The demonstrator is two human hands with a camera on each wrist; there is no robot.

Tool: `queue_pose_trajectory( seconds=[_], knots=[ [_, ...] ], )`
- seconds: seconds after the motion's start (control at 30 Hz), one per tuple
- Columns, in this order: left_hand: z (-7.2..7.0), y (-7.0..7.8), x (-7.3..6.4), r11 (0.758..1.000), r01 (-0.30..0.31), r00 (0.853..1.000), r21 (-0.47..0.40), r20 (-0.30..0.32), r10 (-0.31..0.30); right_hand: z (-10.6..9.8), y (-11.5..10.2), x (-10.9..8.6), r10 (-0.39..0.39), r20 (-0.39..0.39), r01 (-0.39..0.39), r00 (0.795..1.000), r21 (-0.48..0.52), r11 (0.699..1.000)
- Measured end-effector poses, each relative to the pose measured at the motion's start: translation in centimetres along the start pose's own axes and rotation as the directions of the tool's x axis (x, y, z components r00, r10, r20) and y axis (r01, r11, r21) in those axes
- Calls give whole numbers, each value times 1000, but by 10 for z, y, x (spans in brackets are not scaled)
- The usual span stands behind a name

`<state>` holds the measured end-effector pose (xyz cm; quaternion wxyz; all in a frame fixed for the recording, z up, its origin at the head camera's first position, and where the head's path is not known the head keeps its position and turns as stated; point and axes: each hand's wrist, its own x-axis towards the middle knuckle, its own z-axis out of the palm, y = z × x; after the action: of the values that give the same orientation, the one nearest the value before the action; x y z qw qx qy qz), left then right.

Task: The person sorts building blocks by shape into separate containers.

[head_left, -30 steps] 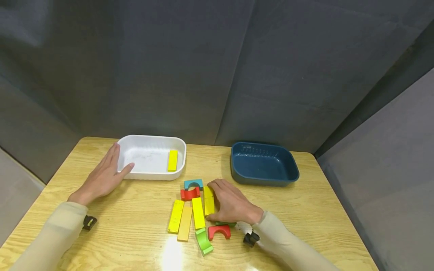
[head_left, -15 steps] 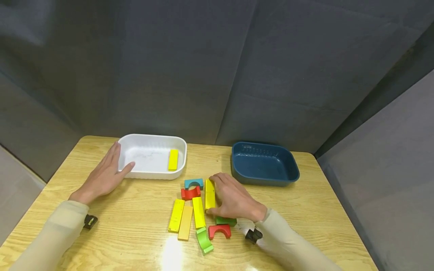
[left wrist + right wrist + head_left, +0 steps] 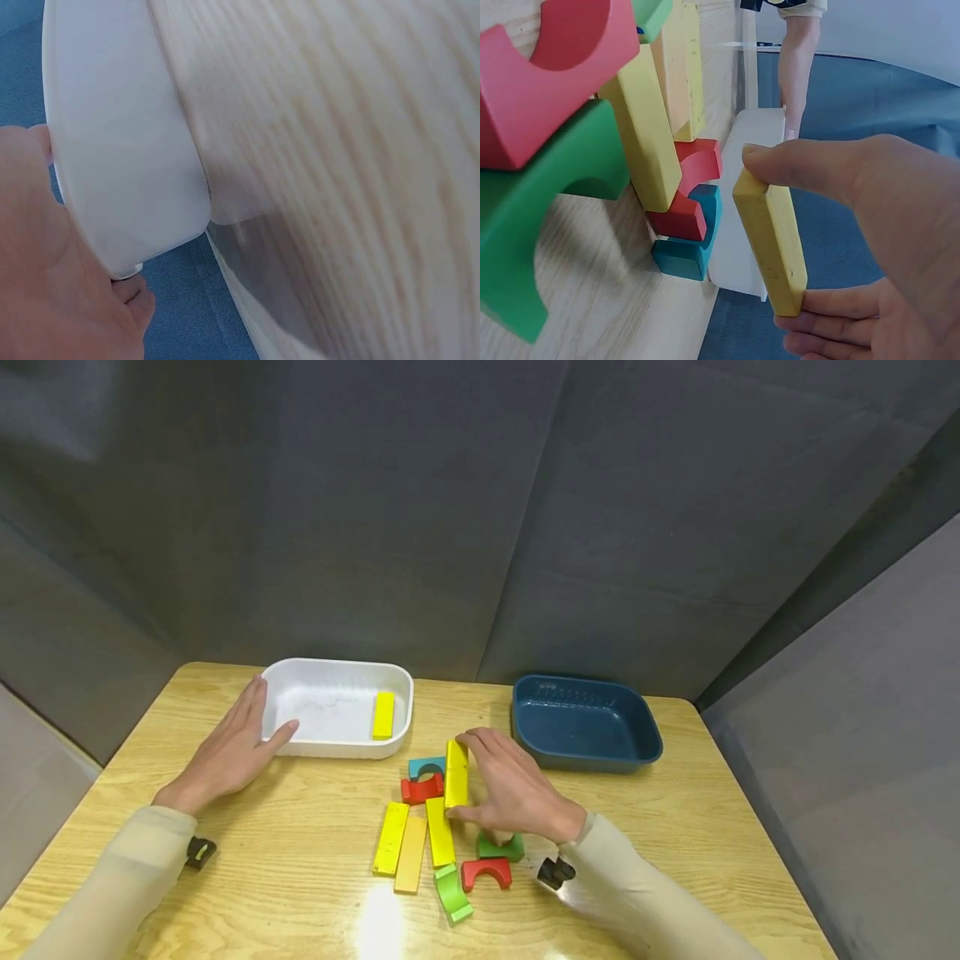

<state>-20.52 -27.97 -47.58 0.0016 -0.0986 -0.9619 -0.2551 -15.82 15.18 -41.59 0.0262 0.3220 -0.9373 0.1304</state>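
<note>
In the head view my right hand [image 3: 517, 789] holds a yellow rectangular block [image 3: 456, 775] by its two ends. The right wrist view shows this yellow block [image 3: 772, 244] between thumb and fingers, raised above the table. Below it lie a red arch block [image 3: 422, 788], a blue arch block [image 3: 426, 767] and another yellow block [image 3: 440, 832]. My left hand [image 3: 228, 743] rests at the left end of the white tray [image 3: 330, 749], thumb over the near rim, fingers along the side. One yellow block [image 3: 383, 716] lies inside that tray, toward its right end.
A dark blue tray [image 3: 588, 761] stands at the back right of the wooden table [image 3: 285, 877]. Near the right wrist are a dark green arch block [image 3: 501, 848], a red arch [image 3: 486, 873] and a light green arch [image 3: 452, 894]. An orange-tan block [image 3: 409, 855] lies beside a yellow block [image 3: 391, 839].
The right hand has lifted the yellow block off the pile and moved it away from the body, then slightly left. More of the dark green arch shows. The left hand has stayed in place.
</note>
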Motion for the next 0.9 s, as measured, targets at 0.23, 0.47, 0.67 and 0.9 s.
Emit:
queue_pose_trajectory(
  seconds=[0.23, 0.47, 0.67, 0.9],
  knots=[
    [1, 0, 0, 1000, -3, 1000, 2, -7, 3, -2, -3, 6, -12, -34, 11, 999, -23, 1000],
    [1, 0, 0, 1000, -2, 1000, 8, -9, 2, -4, -5, 15, -41, -67, 39, 997, -25, 999],
    [0, 0, -1, 1000, -3, 1000, 2, -6, 3, -6, -6, 26, -75, -89, 71, 993, -46, 996],
    [0, 0, 0, 1000, -2, 1000, 5, -6, 2, -10, -9, 41, -67, -67, 64, 996, -47, 997]
  ],
)
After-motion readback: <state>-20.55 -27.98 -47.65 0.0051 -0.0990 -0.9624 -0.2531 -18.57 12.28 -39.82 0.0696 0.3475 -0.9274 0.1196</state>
